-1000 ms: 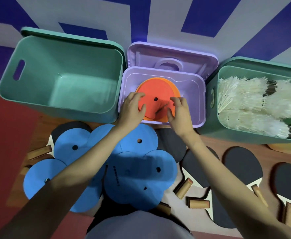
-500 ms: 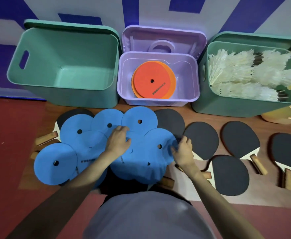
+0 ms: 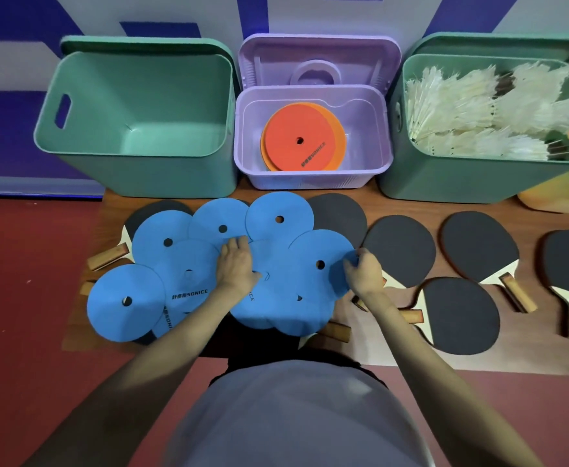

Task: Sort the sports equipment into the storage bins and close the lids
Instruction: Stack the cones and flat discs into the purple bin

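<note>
Several flat blue discs (image 3: 278, 217) overlap in a pile on the floor in front of me. My left hand (image 3: 235, 264) lies flat on the middle of the pile, fingers together. My right hand (image 3: 364, 272) pinches the right edge of one blue disc (image 3: 320, 261). Orange discs (image 3: 301, 138) lie stacked in the open purple bin (image 3: 313, 178). An empty green bin (image 3: 135, 170) stands at the left. A second green bin (image 3: 444, 183) at the right holds white shuttlecocks (image 3: 492, 112). Several black table tennis paddles (image 3: 401, 249) lie to the right.
All three bins stand against a blue and white wall, lids tipped up behind them. A yellow container (image 3: 552, 200) sits at the far right edge. More paddle handles (image 3: 108, 257) poke out from under the blue discs. My grey shirt fills the bottom of the view.
Both hands left the orange discs in the purple bin and came down onto the blue discs. My right hand has since closed on the edge of one blue disc.
</note>
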Demonstrator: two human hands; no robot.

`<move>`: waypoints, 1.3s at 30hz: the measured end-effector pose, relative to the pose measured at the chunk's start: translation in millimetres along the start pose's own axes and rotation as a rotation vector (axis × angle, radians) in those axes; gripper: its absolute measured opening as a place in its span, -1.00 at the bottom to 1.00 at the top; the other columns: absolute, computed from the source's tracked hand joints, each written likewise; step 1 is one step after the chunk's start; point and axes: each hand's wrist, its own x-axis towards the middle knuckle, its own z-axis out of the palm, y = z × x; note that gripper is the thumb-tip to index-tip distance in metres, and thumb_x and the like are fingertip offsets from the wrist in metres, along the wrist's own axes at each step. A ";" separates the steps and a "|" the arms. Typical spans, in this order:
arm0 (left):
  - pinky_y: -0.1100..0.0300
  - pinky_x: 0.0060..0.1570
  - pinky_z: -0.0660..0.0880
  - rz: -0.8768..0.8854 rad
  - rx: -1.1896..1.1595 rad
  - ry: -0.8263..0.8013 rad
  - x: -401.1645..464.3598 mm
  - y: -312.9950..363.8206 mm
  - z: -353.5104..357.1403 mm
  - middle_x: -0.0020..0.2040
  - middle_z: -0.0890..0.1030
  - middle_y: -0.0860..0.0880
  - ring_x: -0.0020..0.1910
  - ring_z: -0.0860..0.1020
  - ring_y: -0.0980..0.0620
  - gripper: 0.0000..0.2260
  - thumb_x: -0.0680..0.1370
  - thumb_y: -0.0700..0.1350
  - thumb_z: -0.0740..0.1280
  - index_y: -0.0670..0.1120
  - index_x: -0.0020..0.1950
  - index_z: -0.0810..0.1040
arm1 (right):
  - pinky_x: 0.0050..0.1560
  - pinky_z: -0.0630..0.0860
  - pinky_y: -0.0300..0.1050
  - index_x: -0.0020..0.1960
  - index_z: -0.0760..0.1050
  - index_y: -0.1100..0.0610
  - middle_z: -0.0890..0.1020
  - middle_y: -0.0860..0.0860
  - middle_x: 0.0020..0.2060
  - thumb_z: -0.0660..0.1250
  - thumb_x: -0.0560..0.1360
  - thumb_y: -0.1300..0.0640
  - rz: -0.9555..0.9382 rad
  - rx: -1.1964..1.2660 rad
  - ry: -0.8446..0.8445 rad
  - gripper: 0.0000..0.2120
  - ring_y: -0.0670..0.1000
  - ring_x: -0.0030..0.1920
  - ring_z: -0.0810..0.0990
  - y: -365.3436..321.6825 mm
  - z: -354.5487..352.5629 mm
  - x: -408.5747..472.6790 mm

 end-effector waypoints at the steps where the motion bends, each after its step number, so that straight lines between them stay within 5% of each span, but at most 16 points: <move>1: 0.10 0.19 0.38 -0.001 0.007 0.020 0.1 -0.1 -1.9 0.23 0.41 -0.14 0.22 0.37 -0.13 -0.38 0.35 -0.02 0.55 -0.16 0.28 0.35 | -0.18 0.40 -0.04 0.04 0.37 0.26 0.52 0.17 -0.08 0.22 0.56 0.22 -0.046 -0.031 -0.036 -0.88 0.19 -0.08 0.52 -2.2 -5.8 -4.0; 5: 0.11 0.00 0.41 0.102 -0.034 0.054 -4.2 -2.8 -12.7 0.00 0.45 -0.05 0.06 0.41 -0.06 -0.57 0.32 -0.02 0.57 -0.12 0.02 0.44 | -0.24 0.53 0.14 0.03 0.30 0.17 0.56 0.10 -0.17 0.14 0.61 0.19 -0.228 -0.112 -0.029 -0.96 0.20 -0.19 0.54 -6.3 -23.1 -24.4; 8: 0.26 -0.31 0.31 0.194 -0.332 -0.054 -15.0 -7.7 -28.2 -0.24 0.43 0.12 -0.20 0.44 0.12 -0.64 0.36 -0.16 0.54 0.04 -0.24 0.34 | -0.35 0.41 -0.03 0.00 0.33 0.12 0.53 -0.01 -0.26 0.13 0.59 0.27 -0.328 0.022 0.139 -0.92 0.08 -0.27 0.50 -11.3 -28.7 -39.8; 10: 0.36 -0.35 0.31 0.247 -0.479 -0.175 -20.1 -14.6 -39.7 -0.33 0.44 0.15 -0.33 0.47 0.22 -0.65 0.39 -0.21 0.52 0.06 -0.28 0.35 | -0.35 0.34 -0.10 0.03 0.37 0.13 0.53 -0.06 -0.25 0.13 0.60 0.25 -0.358 0.145 0.269 -0.92 -0.01 -0.27 0.49 -18.0 -33.8 -47.9; 15: 0.11 -0.11 0.55 0.082 -0.874 -0.179 -29.5 -31.1 -53.1 -0.09 0.64 -0.01 -0.10 0.63 0.05 -0.88 0.50 -0.14 0.44 -0.09 -0.03 0.53 | -0.22 0.35 -0.41 0.07 0.41 0.21 0.50 -0.20 -0.19 0.15 0.62 0.26 -0.436 0.393 0.418 -0.91 -0.21 -0.19 0.50 -36.7 -34.9 -57.5; 19: 0.00 0.00 0.60 -0.180 -1.448 -0.176 -36.1 -38.2 -65.8 0.11 0.66 -0.04 0.09 0.63 -0.03 -0.75 0.62 -0.05 0.27 -0.08 0.27 0.51 | -0.21 0.42 -0.35 0.04 0.43 0.26 0.52 -0.17 -0.25 0.19 0.60 0.30 -0.395 0.623 0.293 -0.93 -0.23 -0.25 0.48 -55.8 -21.9 -61.0; 22: -0.03 0.08 0.56 -0.261 -1.684 -0.249 -39.1 -40.9 -73.8 0.13 0.66 -0.05 0.11 0.63 -0.03 -0.70 0.66 0.02 0.15 -0.09 0.28 0.51 | -0.30 0.49 -0.12 0.02 0.46 0.15 0.52 0.03 -0.31 0.20 0.61 0.24 -0.285 0.772 0.070 -0.93 -0.03 -0.27 0.50 -68.5 -7.1 -66.8; 26: 0.07 -0.05 0.59 -0.280 -1.773 -0.308 -42.8 -37.1 -80.3 0.08 0.68 -0.02 0.08 0.64 0.00 -0.65 0.66 0.11 0.10 -0.05 0.17 0.57 | -0.24 0.53 -0.01 0.05 0.48 0.16 0.50 0.18 -0.26 0.21 0.61 0.20 -0.209 0.794 -0.105 -0.91 0.10 -0.19 0.53 -78.1 15.4 -70.4; 29: -0.07 0.18 0.51 -0.346 -1.795 -0.363 -39.5 -41.3 -73.6 0.24 0.61 -0.07 0.21 0.58 -0.08 -0.53 0.63 0.22 0.06 -0.04 0.29 0.54 | -0.20 0.54 0.02 0.03 0.50 0.11 0.50 0.37 -0.11 0.23 0.60 0.17 -0.181 0.725 -0.194 -0.91 0.14 -0.14 0.52 -79.9 34.1 -73.6; 34: -0.09 0.24 0.46 -0.283 -1.767 -0.418 -45.1 -44.7 -66.0 0.23 0.61 -0.08 0.23 0.56 -0.09 -0.52 0.62 0.23 0.08 -0.06 0.30 0.54 | -0.40 0.44 -0.32 0.01 0.49 0.07 0.63 -0.01 -0.13 0.22 0.60 0.20 -0.173 0.651 -0.179 -0.91 -0.13 -0.22 0.58 -80.5 48.4 -82.4; 39: -0.03 0.09 0.54 -0.251 -1.671 -0.423 -48.9 -45.9 -62.7 0.18 0.64 -0.02 0.14 0.62 -0.02 -0.65 0.65 0.13 0.14 -0.02 0.26 0.56 | -0.43 0.42 -0.26 -0.02 0.51 0.04 0.57 -0.05 -0.34 0.26 0.58 0.21 -0.219 0.527 -0.106 -0.90 -0.16 -0.44 0.49 -73.4 55.3 -80.7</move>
